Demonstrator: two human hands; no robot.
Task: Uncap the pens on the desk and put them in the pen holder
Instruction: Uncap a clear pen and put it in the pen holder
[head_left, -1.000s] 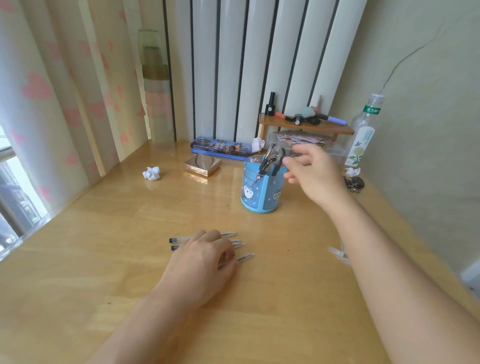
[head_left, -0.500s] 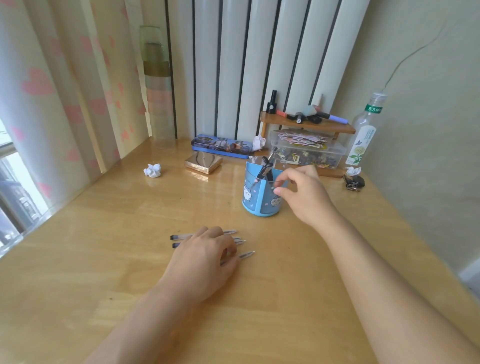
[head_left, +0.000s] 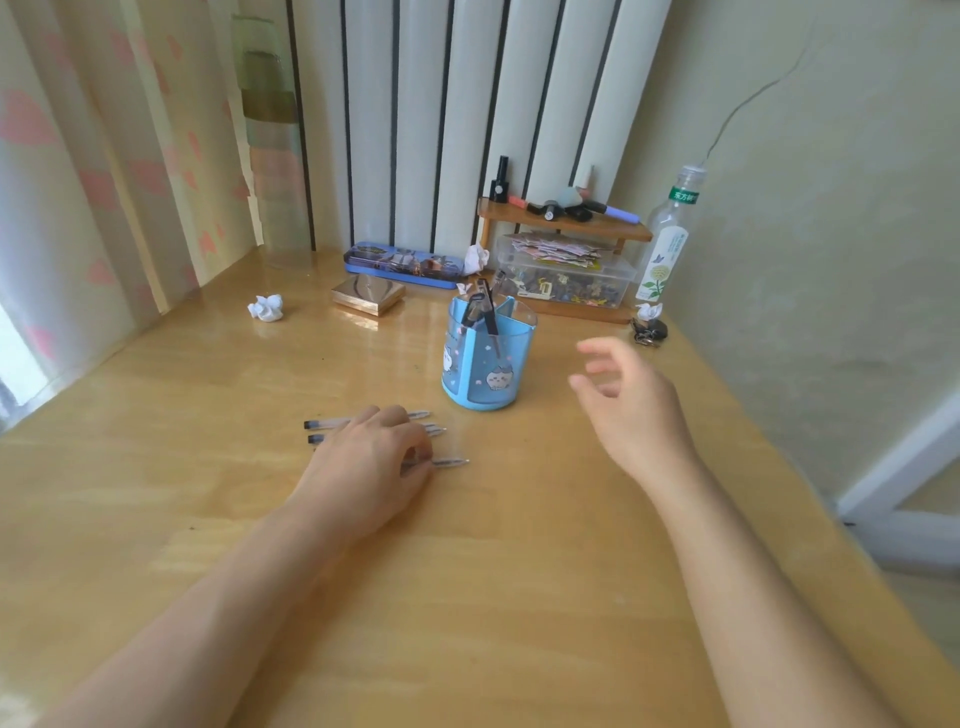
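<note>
A blue translucent pen holder (head_left: 488, 364) with cat pictures stands mid-desk, with a few dark pens (head_left: 480, 312) leaning in it. Three clear pens lie side by side in front of it; their black ends (head_left: 316, 432) stick out to the left and their tips (head_left: 452, 461) to the right. My left hand (head_left: 369, 462) lies over their middles, thumb and forefinger pinched on the nearest pen. My right hand (head_left: 631, 405) hovers to the right of the holder, fingers spread and empty.
At the back stand a blue pencil case (head_left: 402, 265), a gold box (head_left: 368, 295), a clear storage box (head_left: 566, 280) under a small wooden shelf (head_left: 561, 223), and a bottle (head_left: 670, 239). Crumpled paper (head_left: 266, 307) lies at the left, keys (head_left: 649, 330) at the right edge.
My right hand has let go at the holder's rim and drawn back to the right and towards me, now open. My left hand has stayed on the pens.
</note>
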